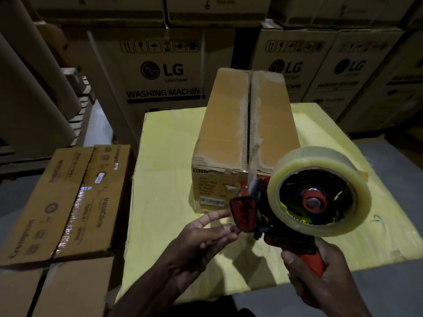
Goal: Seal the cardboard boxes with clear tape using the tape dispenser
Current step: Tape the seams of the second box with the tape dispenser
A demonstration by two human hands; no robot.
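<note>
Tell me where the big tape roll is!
In the head view, the tape roll sits on the tape dispenser at lower right, gripped by the right hand, just in front of the cardboard box.

Stacked washing-machine cartons (160,76) line the dim room behind a yellow surface (164,156).

Bare left hand (203,241), right hand (320,277), forearms (160,291)

Red-and-black tape dispenser (270,216), clear yellowish tape roll (318,191), brown cardboard box (229,124), yellow sheet (164,179).
</note>
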